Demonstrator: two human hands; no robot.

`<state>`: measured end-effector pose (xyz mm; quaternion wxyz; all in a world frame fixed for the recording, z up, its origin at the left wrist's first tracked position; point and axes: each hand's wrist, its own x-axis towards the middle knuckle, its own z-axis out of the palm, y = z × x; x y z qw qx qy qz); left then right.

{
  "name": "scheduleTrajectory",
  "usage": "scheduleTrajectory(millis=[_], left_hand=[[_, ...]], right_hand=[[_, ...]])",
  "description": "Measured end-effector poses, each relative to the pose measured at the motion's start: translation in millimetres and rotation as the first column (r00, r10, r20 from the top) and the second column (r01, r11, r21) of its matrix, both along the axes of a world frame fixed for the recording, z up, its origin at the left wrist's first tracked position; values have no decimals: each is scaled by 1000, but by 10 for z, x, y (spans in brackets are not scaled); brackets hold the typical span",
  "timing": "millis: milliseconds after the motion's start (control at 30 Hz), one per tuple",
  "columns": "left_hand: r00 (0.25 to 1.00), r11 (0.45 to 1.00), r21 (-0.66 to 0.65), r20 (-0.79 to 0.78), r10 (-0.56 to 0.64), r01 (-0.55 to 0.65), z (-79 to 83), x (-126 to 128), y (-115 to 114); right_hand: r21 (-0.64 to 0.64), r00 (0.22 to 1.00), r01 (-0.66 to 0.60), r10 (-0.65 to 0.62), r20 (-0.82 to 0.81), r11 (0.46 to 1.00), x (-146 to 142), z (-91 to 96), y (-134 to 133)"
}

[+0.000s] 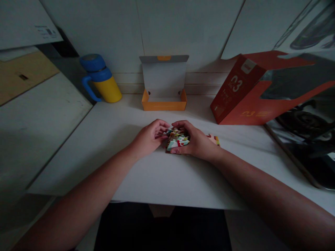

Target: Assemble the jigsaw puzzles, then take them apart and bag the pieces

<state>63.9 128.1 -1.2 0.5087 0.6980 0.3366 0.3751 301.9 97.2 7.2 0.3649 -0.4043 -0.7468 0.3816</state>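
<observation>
A small stack of colourful printed cards or papers (178, 141) lies on the white table (162, 174) in the middle. My right hand (195, 141) is curled over the stack, gripping it from the right with thumb at the front. My left hand (151, 136) meets it from the left, fingers bent and pinching the stack's left edge. A corner of another colourful piece (215, 139) shows just behind my right wrist.
An open orange box with a raised grey lid (164, 91) stands at the back centre. A yellow mug with a blue lid (101, 79) is at the back left. A large red carton (251, 90) lies at the back right, beside a dark glossy sheet (309, 139).
</observation>
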Motion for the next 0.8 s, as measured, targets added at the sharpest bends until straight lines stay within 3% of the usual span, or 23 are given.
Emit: scheduleTrajectory(millis=[100,200,300,433,633,733,800], left_hand=[[999,999,-13,27,43,-43,24,14,-26],[995,995,43,-40,93,-91,46,9,-52],[999,999,-9,-35,40,-40,55,13,-80],[989,983,-124,82,-123,133,54,53,-129],[926,909,-201,181,-332,365,41,113,-213],[925,917,-156,159,-344,368,8,107,-225],[965,962,-71,31,-262,263,-3,84,-218]], right_hand=[[1,999,45,-45,3,999,45,45,17],[59,989,150,-150,-5,987,120,50,66],[149,975,203,-213,57,968,165,15,110],[212,978,124,-155,136,969,115,-33,114],[226,973,36,-85,212,973,32,-25,70],[230,975,32,-80,205,973,37,-14,65],[221,979,65,-105,172,973,60,1,77]])
